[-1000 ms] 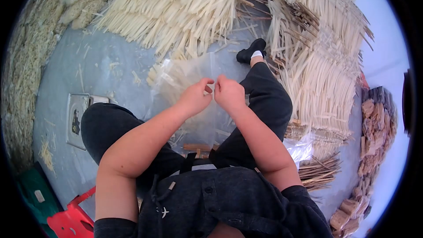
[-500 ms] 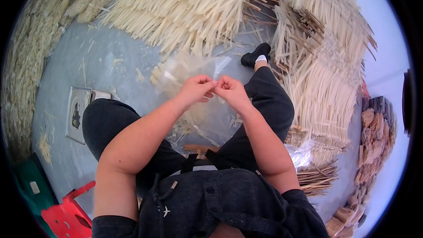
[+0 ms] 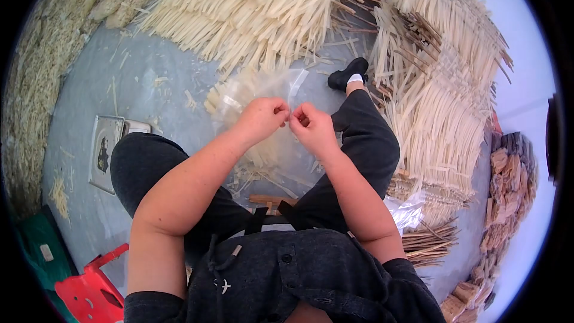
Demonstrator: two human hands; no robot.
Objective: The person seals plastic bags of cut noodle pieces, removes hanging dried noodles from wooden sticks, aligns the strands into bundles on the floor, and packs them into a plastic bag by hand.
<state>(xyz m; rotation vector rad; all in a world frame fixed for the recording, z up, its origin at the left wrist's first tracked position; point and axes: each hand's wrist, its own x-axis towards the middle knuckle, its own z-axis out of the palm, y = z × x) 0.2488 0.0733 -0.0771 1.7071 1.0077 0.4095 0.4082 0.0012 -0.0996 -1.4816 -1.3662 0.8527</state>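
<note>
Between my knees hangs a clear plastic bag with a whitish strip along its upper right edge. Pale flat strips show at its left side and through the film; I cannot tell whether they lie inside or behind it. My left hand is closed, thumb and fingers pinched at the bag's edge. Close beside it, my right hand makes a similar pinch, with a small gap between the two hands. The film right at the fingertips is hard to make out.
Layered pale strips lie ahead, more along the right. A metal tray sits by my left knee, a red plastic chair lower left. Brown slabs are stacked right, near thin brown sticks. Rough matted material lines the left.
My fingertips were touching and have drawn slightly apart. The fingers of both hands are curled in more, and the bag's upper edge has shifted a little.
</note>
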